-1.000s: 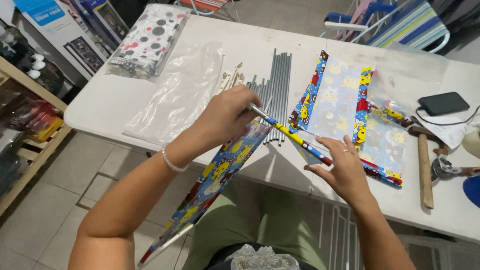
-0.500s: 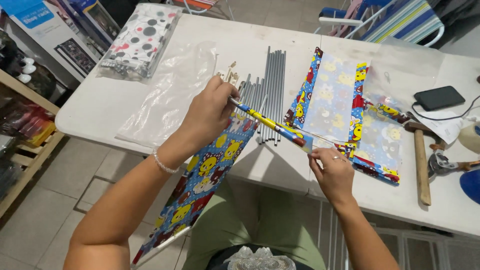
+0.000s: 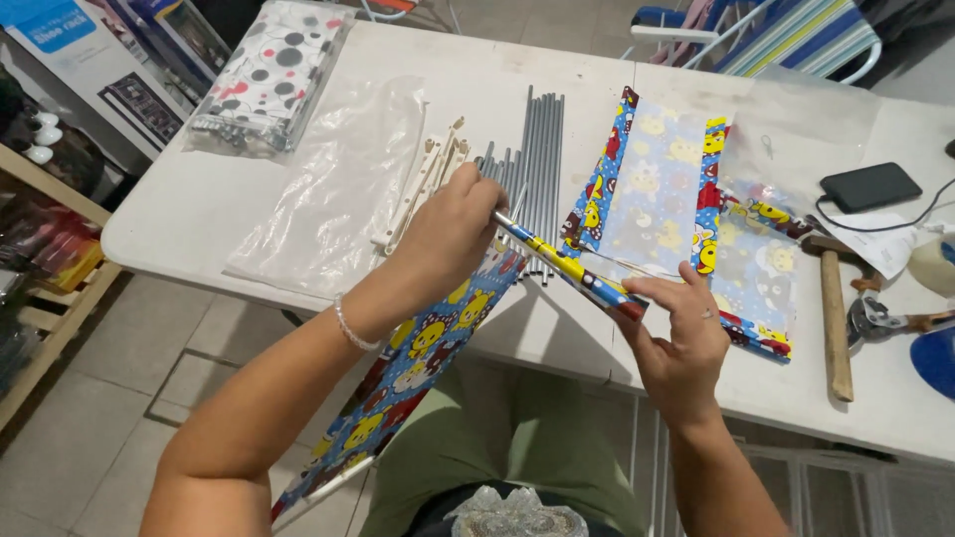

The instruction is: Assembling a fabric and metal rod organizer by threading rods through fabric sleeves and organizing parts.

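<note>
Left hand (image 3: 460, 231): closed around a thin grey metal rod (image 3: 509, 221) entering the sleeve of a colourful cartoon-print fabric panel (image 3: 438, 343), at the near table edge.
Right hand (image 3: 678, 333): fingers pinch the sleeve's right end.
Far: bundle of grey metal tubes (image 3: 542, 139) on the white table (image 3: 179, 214).

On the table (image 3: 199, 209): rods (image 3: 542, 149) centre, plastic bag (image 3: 338, 189) left, hammer (image 3: 834, 308) right — probably pliers (image 3: 875, 320) beside it.

A home workspace: a white folding worktop (image 3: 199, 214) on tiled floor (image 3: 129, 398), folding chairs (image 3: 786, 35) at upper right, a cluttered wooden shelf (image 3: 50, 259) at left, and a hammer (image 3: 834, 308) at right.
</note>
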